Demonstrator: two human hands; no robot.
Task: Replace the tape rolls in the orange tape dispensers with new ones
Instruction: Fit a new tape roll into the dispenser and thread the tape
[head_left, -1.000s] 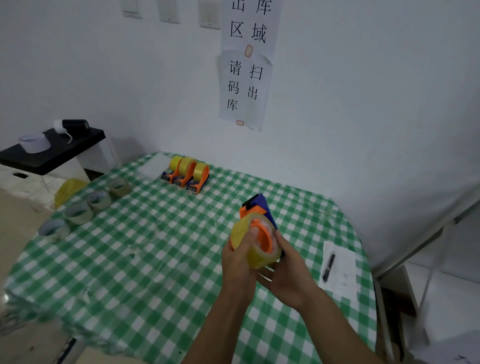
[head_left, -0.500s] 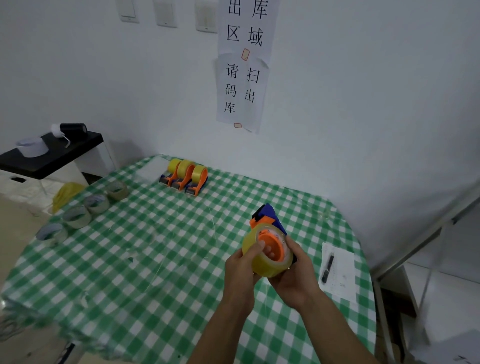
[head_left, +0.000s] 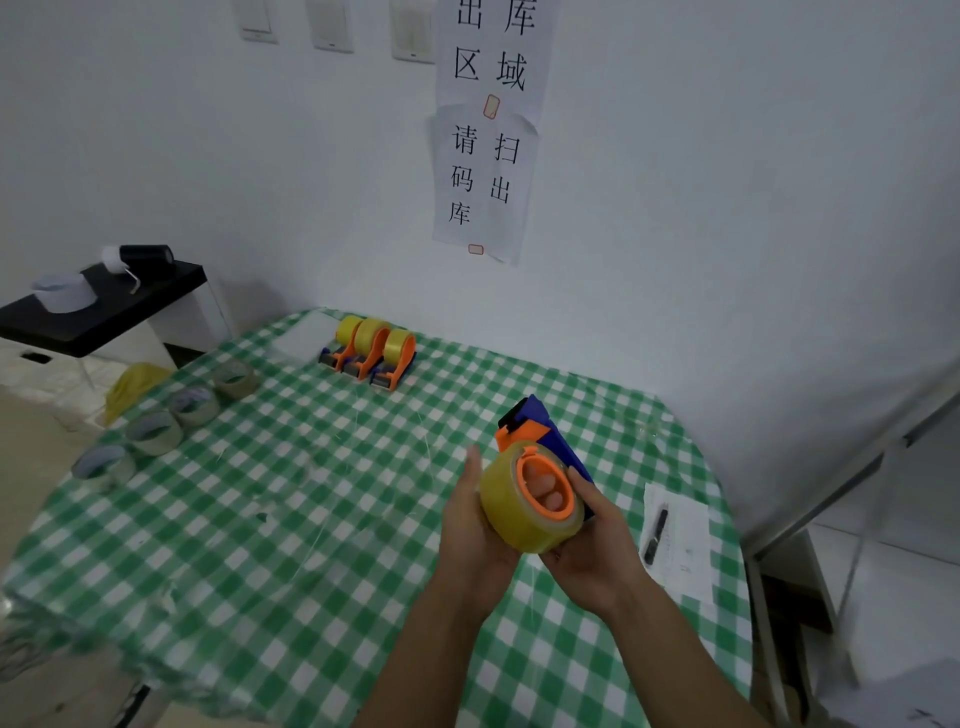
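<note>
Both my hands hold an orange and blue tape dispenser (head_left: 535, 434) above the green checked table (head_left: 291, 499). A full yellowish tape roll (head_left: 511, 512) sits on its orange hub. My left hand (head_left: 470, 525) cups the roll's left side, fingers flat against it. From the right and below, my right hand (head_left: 592, 540) grips the dispenser, with fingertips showing through the hub. Three more orange dispensers (head_left: 371, 348) with yellow rolls stand side by side at the table's far edge. Several nearly used-up tape rolls (head_left: 156, 431) lie in a row along the left edge.
A paper sheet (head_left: 680, 540) with a black pen (head_left: 655, 535) lies at the table's right edge. A black-topped side table (head_left: 109, 306) stands at the left with a lint roller on it. The white wall with paper signs runs right behind the table.
The dispenser and roll have shifted slightly right and turned, so the hub faces me more. My left hand has slid from the roll's front onto its left side, fingers flattened.
</note>
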